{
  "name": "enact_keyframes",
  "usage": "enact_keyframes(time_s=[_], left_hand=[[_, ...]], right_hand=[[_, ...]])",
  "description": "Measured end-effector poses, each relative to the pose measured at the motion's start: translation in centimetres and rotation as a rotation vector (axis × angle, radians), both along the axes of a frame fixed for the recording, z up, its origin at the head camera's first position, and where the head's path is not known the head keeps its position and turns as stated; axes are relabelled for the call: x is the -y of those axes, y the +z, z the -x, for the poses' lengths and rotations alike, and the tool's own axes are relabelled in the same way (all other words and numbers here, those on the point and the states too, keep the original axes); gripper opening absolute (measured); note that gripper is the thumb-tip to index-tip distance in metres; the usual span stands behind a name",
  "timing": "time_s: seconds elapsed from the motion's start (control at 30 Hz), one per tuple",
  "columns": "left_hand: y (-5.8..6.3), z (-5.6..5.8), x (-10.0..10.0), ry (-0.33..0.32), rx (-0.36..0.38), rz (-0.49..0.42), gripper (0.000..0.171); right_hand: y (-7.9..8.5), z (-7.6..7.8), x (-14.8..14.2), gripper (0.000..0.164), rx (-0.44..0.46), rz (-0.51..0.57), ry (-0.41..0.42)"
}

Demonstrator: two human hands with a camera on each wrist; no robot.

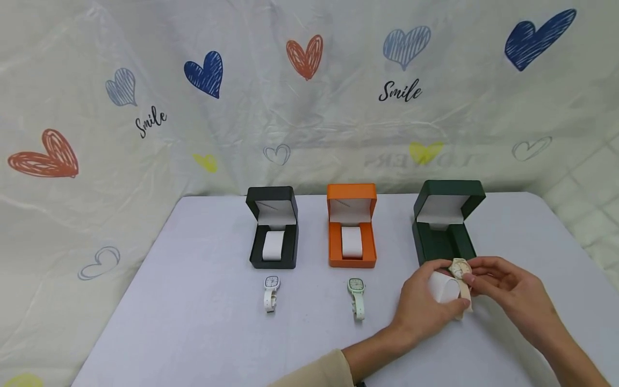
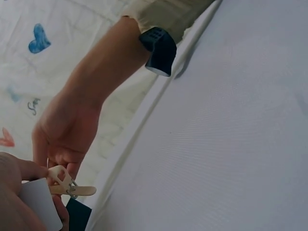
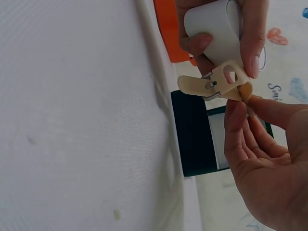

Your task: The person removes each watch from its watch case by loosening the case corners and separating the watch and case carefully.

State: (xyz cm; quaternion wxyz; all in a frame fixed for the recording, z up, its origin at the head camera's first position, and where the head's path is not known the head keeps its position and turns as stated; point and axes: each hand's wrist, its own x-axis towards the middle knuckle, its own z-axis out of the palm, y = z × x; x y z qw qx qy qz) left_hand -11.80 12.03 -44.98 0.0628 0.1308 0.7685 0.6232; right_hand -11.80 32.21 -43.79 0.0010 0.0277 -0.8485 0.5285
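Observation:
A white watch cushion [image 1: 443, 288] is gripped by my left hand [image 1: 419, 301], whose thumb reaches the strap of a cream wristwatch [image 1: 460, 267]. My right hand [image 1: 517, 293] pinches that watch beside its round dial. In the right wrist view the watch strap [image 3: 195, 86] is looped through its silver buckle, next to the end of the cushion [image 3: 211, 24]. The watch stands beside the cushion, not around it. Behind both hands is a dark green watch box [image 1: 430, 242] with its lid raised and no cushion visible in it.
A black watch box [image 1: 287, 258] and an orange watch box [image 1: 352, 264] stand with lids raised, each holding a white cushion. In front of them lie a white watch [image 1: 271, 293] and a mint green watch [image 1: 357, 298]. A heart-printed curtain [image 1: 242, 123] hangs behind the white table [image 1: 193, 322].

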Motion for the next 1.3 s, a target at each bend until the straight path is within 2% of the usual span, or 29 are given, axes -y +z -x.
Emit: enact_keyframes(time_s=[0.3,0.53,0.87,1.13,1.3], left_hand=[[-0.3,-0.6,-0.4,0.06,0.074,-0.026,0.062],[-0.7,-1.2,-0.6,0.074,0.135,-0.003,0.061],[-1.1,-1.4,-0.6,0.065,0.162,0.032,0.06],[-0.8,-1.1,-0.2,-0.02,0.14,0.161,0.062],[-0.5,-0.8,0.0,-0.076,0.128,0.292,0.064]], right_hand=[[-0.3,-0.1,0.0,0.031,0.065,-0.079,-0.008],[-1.0,-0.2,0.0,0.03,0.078,-0.085,0.024],[-1.9,-0.5,0.2,0.045,0.158,-0.21,0.02],[-2.2,-0.3,-0.2,0.046,0.167,-0.271,0.046],[-2.2,-0.2,-0.2,0.044,0.156,-0.327,0.042]])
